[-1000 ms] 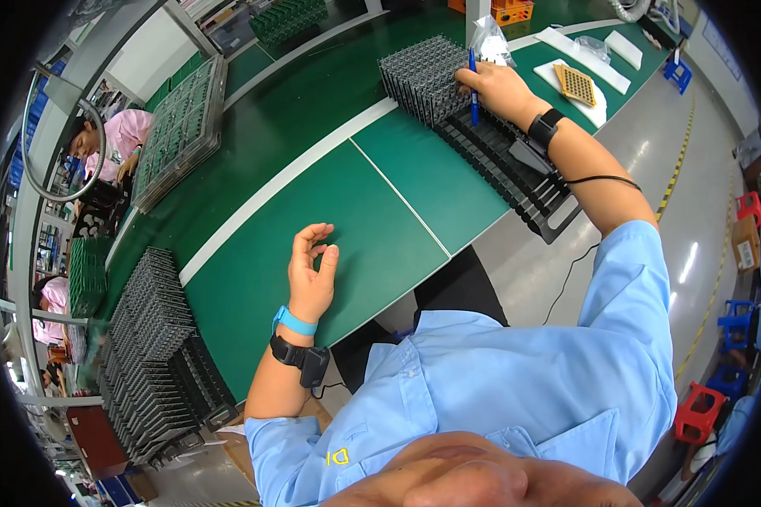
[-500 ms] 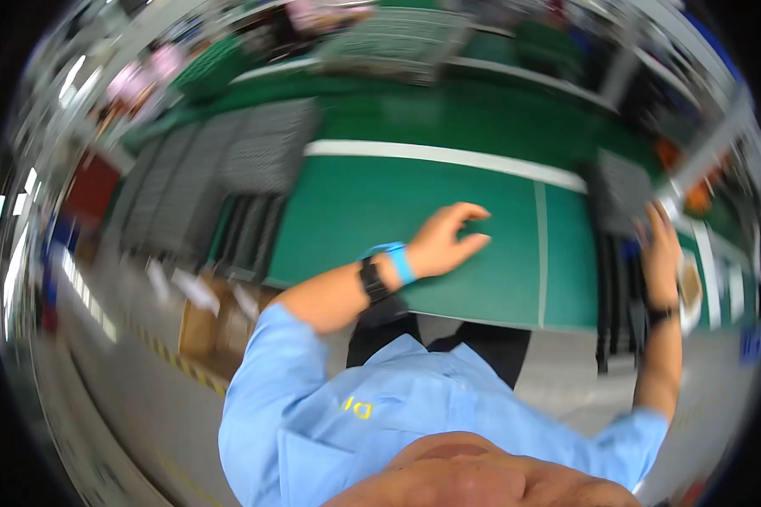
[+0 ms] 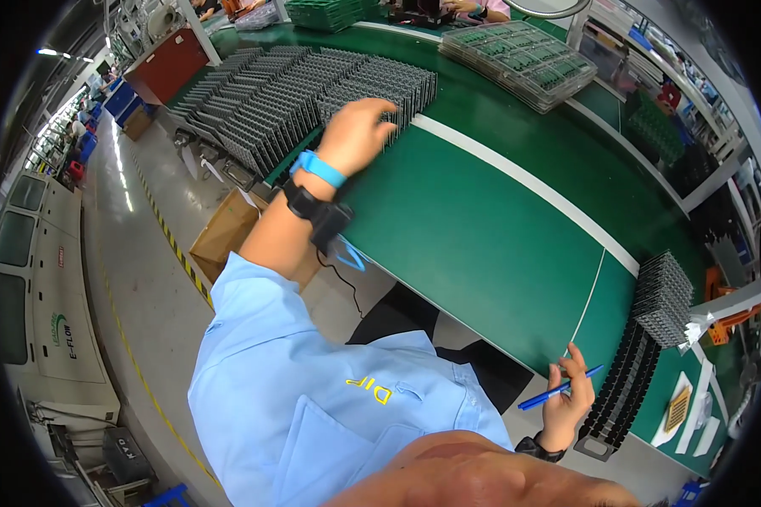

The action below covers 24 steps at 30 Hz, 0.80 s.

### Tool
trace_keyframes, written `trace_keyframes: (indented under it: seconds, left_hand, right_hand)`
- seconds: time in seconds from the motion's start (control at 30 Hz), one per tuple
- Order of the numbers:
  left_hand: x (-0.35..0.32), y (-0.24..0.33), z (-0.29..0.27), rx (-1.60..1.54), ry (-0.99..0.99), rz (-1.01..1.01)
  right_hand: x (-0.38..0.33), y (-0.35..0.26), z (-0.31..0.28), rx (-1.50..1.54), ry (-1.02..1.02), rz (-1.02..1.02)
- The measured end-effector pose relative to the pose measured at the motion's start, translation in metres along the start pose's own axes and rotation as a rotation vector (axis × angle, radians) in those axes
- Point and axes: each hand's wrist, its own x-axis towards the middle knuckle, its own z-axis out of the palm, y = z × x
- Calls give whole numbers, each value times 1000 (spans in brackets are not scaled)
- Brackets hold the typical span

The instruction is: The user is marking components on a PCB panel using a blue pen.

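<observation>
My left hand, with a blue band and a black strap device on its wrist, is over the far left of the green table. Its fingers are curved and apart, and nothing shows in them. Close by it stand dense rows of thin grey upright panels; whether the fingertips touch them I cannot tell. At the table's near right edge, my right hand holds a blue pen between its fingers. Right of this hand is a black slotted rack, with a block of grey panels at its far end.
A cardboard box sits below the table's left edge. Clear trays of green circuit boards are stacked beyond the white strip. Other people work at the far side. A large pale machine stands left across the walkway.
My view has turned left. The left hand has moved to the grey panels at left. My right hand has come back from the right-hand rack and now shows a blue pen.
</observation>
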Motion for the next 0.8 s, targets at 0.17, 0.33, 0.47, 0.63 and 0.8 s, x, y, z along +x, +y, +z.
trace_keyframes:
  seconds: [0.17, 0.33, 0.47, 0.63, 0.8]
  left_hand:
    - [-6, -75, -15, 88, -62, -122]
    - [10, -85, -25, 193, -285, 57]
    - [21, -83, -38, 102, -313, 101]
    - [13, 3, -53, -510, -261, -115]
    - [-23, 130, -18, -822, -432, 76]
  right_hand:
    - [7, -4, 32, 171, 19, 94]
    - [12, -15, 43, 177, 44, -80]
    - [6, -18, 42, 163, 29, -65]
    - [12, -23, 45, 257, 22, -28]
    - [58, -56, 77, 468, 93, 113]
